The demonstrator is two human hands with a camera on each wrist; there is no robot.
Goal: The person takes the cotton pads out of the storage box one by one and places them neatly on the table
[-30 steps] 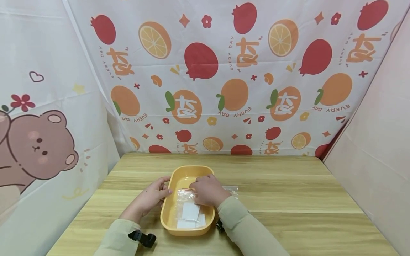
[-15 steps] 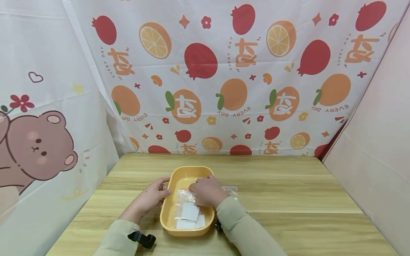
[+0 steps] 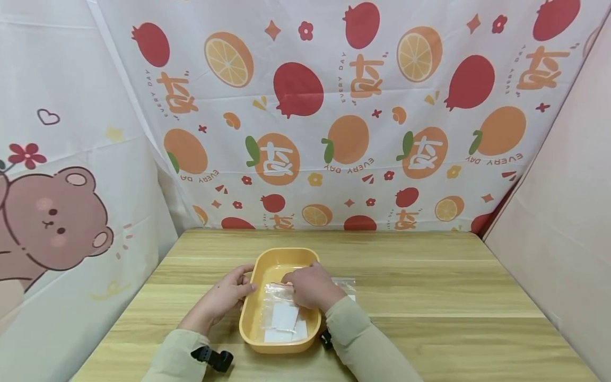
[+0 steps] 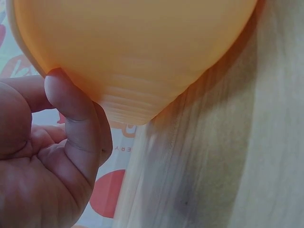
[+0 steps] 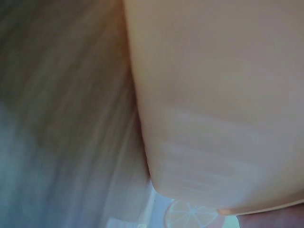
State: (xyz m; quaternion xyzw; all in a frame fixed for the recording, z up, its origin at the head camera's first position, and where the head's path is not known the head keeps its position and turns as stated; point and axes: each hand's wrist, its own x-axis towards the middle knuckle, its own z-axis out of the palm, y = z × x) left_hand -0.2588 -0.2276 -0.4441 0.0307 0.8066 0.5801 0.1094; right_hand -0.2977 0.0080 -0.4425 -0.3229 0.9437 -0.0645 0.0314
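Note:
A yellow oval tray (image 3: 246, 323) stands on the wooden table, holding a clear zip bag (image 3: 269, 313) with white pieces (image 3: 285, 317) in or under it. The left hand (image 3: 223, 297) pinches the tray's left rim; in the left wrist view the same hand (image 4: 61, 142) has thumb and a bent finger at the rim of the tray (image 4: 142, 52). Reaching over the right rim, the right hand (image 3: 312, 286) has curled fingers at the top of the bag, fingertips partly hidden. The right wrist view shows mostly the tray's outer side (image 5: 213, 104), with a sliver of the hand (image 5: 273, 219) low right.
Another clear bag (image 3: 347, 285) lies on the table (image 3: 429, 297) just right of the tray, partly behind the right wrist. Dark wrist devices sit below both sleeves. A fruit-print cloth (image 3: 315, 159) hangs behind, with pale cloths at both sides.
Both hands stay nearly in place at the tray. The bag and white pieces inside have shifted very slightly; the head view has moved a little.

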